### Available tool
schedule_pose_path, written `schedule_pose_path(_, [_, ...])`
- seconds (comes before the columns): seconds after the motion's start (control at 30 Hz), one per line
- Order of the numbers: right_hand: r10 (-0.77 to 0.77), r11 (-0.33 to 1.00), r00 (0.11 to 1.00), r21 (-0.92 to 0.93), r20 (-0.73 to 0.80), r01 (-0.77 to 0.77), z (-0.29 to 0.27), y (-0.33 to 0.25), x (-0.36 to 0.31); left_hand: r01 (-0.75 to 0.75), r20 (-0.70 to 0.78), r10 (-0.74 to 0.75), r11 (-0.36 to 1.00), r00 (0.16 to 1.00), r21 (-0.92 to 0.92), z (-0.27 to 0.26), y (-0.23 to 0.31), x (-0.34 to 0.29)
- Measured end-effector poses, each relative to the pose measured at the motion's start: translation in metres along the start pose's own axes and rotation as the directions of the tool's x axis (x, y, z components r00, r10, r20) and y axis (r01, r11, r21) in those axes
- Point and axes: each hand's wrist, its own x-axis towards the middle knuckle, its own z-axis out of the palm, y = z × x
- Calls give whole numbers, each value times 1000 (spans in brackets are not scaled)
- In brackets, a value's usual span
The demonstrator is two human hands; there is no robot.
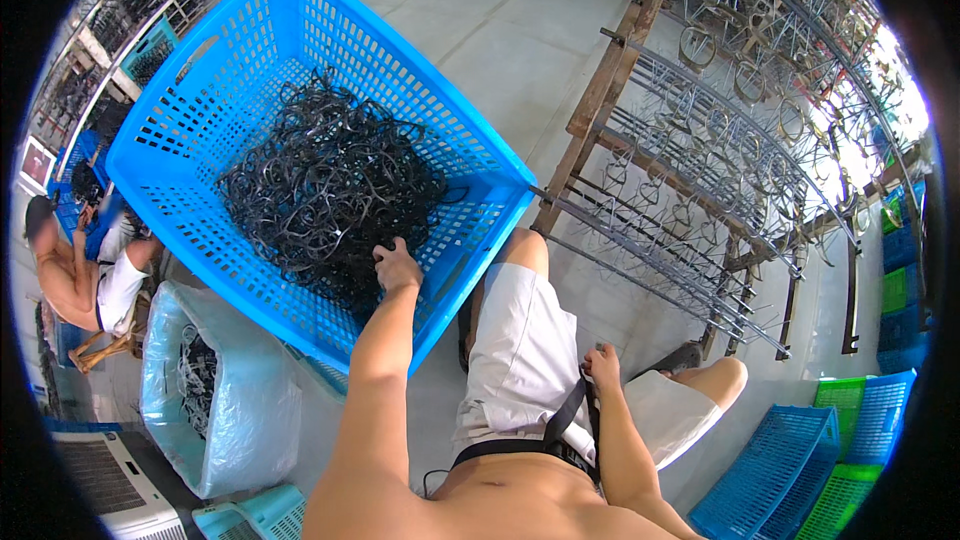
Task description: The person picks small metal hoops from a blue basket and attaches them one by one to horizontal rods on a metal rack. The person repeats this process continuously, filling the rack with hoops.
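A large blue plastic basket (310, 15) with slotted walls stands in front of me, tilted in view. Inside lies a tangled heap of thin black curled strips (320, 175). My left hand (398, 268) reaches over the basket's near side, its fingers curled into the near edge of the heap; some fingertips are hidden among the strips. Beside my right thigh, my right hand (602, 367) is closed on a black strap (568, 412) that loops up from my waist.
Racks with metal rods and wire hoops (690, 160) stand to the right. At lower right are stacked blue baskets (765, 465) and green baskets (840, 500). A plastic-lined bin (250, 410) holds more black strips at left. Another person (85, 275) sits beyond it.
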Motion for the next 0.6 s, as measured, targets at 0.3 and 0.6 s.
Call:
schedule_pose_path(0.3, [79, 992, 997, -94, -14, -80, 13, 7, 7, 118, -30, -128, 968, 991, -222, 13, 15, 14])
schedule_pose_path(0.6, [-141, 939, 988, -307, 62, 153, 38, -14, 10, 204, 165, -185, 973, 969, -106, 13, 1, -21])
